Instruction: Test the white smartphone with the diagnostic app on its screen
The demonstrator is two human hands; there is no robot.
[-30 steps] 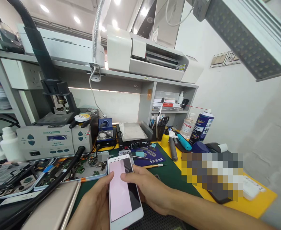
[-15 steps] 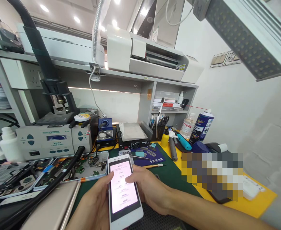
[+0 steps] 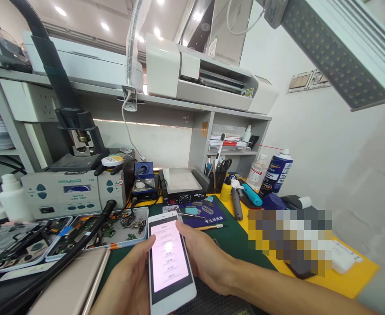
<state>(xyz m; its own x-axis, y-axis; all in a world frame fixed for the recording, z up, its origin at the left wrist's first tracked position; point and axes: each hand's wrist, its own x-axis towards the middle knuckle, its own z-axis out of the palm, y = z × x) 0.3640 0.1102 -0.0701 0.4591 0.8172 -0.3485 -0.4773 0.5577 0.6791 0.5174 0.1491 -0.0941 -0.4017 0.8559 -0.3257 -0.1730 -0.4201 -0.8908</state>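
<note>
A white smartphone (image 3: 171, 262) is held upright, tilted back, above the dark green mat (image 3: 247, 258). Its lit screen shows a pale pinkish page with several lines of text, too small to read. My left hand (image 3: 126, 271) is closed along the phone's left edge, thumb on the screen border. On the right edge my right hand (image 3: 208, 262) also grips the phone, its thumb near the upper right of the screen. The fingers behind the phone are hidden.
To the left stand a hot-air station (image 3: 77, 192), trays of phone parts (image 3: 136, 238) and a gold tablet-like device (image 3: 71, 280), crossed by a black hose (image 3: 90, 236). Ahead are a heating plate (image 3: 182, 188) and a brush (image 3: 212, 227). A spray can (image 3: 277, 170) stands right.
My right thumb has moved up from the middle of the screen toward its upper right. The text on the screen has shifted. My left hand stays in place.
</note>
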